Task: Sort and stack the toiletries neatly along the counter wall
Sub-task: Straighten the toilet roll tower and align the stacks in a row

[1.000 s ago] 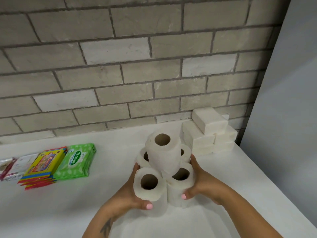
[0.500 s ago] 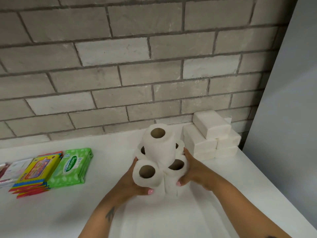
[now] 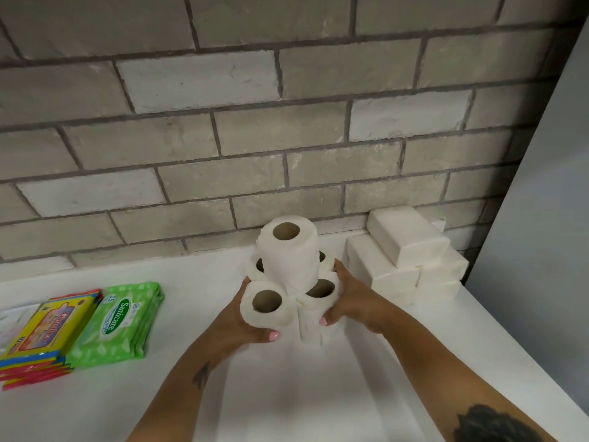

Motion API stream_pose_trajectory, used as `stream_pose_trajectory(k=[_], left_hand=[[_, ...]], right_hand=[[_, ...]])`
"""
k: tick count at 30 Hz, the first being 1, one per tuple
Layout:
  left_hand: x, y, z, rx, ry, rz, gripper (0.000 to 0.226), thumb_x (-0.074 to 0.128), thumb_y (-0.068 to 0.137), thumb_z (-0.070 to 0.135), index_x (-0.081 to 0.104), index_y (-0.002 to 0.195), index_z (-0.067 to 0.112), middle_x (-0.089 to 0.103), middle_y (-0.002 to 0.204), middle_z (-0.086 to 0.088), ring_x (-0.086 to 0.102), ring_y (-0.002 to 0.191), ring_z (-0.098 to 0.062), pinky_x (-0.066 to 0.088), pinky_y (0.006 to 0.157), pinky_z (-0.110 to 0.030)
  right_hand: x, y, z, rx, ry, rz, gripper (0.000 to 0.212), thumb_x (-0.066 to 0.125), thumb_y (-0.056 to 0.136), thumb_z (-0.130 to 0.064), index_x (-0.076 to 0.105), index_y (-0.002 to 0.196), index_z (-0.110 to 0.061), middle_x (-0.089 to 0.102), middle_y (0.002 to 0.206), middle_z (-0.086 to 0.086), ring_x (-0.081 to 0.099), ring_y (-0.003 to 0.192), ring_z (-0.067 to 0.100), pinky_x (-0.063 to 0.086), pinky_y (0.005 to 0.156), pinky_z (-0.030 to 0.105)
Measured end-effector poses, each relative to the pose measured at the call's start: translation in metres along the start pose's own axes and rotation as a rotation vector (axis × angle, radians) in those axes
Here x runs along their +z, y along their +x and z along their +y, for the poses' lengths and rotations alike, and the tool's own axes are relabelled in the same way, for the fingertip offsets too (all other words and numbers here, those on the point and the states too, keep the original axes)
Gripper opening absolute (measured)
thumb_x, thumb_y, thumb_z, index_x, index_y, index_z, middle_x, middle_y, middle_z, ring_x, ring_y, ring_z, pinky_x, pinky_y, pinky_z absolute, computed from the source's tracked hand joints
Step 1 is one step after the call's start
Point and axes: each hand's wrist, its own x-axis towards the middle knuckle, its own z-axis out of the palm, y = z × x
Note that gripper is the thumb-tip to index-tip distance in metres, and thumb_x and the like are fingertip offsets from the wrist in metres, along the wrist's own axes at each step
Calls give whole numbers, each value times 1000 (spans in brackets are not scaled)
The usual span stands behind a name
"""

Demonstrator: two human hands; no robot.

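Observation:
A cluster of white toilet rolls stands upright on the white counter [image 3: 287,393], several in the bottom layer and one top roll [image 3: 288,253] stacked on them. My left hand [image 3: 245,323] grips the front left roll [image 3: 267,306], thumb curled across its front. My right hand [image 3: 347,298] grips the front right roll [image 3: 322,290], fingers wrapped round its side. The back rolls are mostly hidden behind the top one.
White tissue packs [image 3: 404,260] are piled against the brick wall [image 3: 255,138] in the right corner, close to the rolls. A green wipes pack [image 3: 121,317] and a yellow pack pile [image 3: 41,333] lie at the left. A grey panel [image 3: 541,218] bounds the right.
Both hands have slid the whole cluster of rolls away from me toward the brick wall, keeping the same grip. The top roll stays balanced.

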Motion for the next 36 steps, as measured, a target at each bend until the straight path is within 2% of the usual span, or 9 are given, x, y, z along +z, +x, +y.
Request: stream_pose_trajectory(k=[12,15,19,21,24,26,29,33,36], left_hand=[[2,0,-3,38,25,39,88,81,59,-5,36,133,10,57,123,-1,58,109,-8,50,82,-20],[2,-4,-3,21,46,87,84,84,59,-5,41,129,11,62,113,2,61,100,-5,50,77,-17],[9,-14,3,-34,74,217,79,87,57,2,46,118,30,66,101,19,62,91,2,47,70,-7],[12,-20,7,-95,68,276,99,90,55,12,31,129,40,59,101,33,58,92,10,42,75,-5],[16,-28,10,-132,57,297,135,91,52,17,-3,149,26,37,110,42,44,108,8,34,90,-15],[20,-37,17,-140,63,307,133,88,59,11,-9,149,23,26,111,45,34,118,5,30,94,-16],[23,-53,23,-145,125,353,122,82,68,30,-8,150,23,16,134,34,23,133,1,22,101,-16],[19,-76,19,-160,211,489,96,68,78,46,9,151,23,21,154,13,22,142,-6,19,110,-20],[8,-95,14,-144,134,634,73,64,85,37,28,146,21,38,148,6,37,136,-10,28,114,-30]], right_hand=[[0,-4,-1,-26,-4,35,130,82,46,-6,6,147,-35,45,133,-3,45,121,24,41,104,42],[4,-10,-4,-25,-66,93,128,82,53,-3,3,149,-29,38,142,-3,40,127,25,38,103,33],[12,-22,-9,-70,-203,205,125,83,59,-4,1,151,-22,22,154,-3,27,139,23,32,103,29],[15,-30,-10,-100,-288,248,125,84,59,-7,1,151,-21,11,158,-3,19,143,21,29,109,31],[18,-44,-11,-124,-354,288,121,83,62,-10,1,151,-20,5,159,-3,15,144,18,27,110,29],[22,-56,-12,-166,-344,323,114,81,65,-13,6,151,-20,15,157,-1,20,143,18,29,111,31],[29,-76,-18,-257,-298,454,86,73,76,-15,25,147,-20,38,147,-5,36,136,19,33,104,24],[48,-100,-31,-408,-127,621,41,65,82,-7,57,118,-24,63,107,-11,58,105,9,42,85,21],[69,-107,-39,-473,-23,591,31,65,81,-4,60,103,-25,64,94,-14,60,89,-1,48,83,23]])
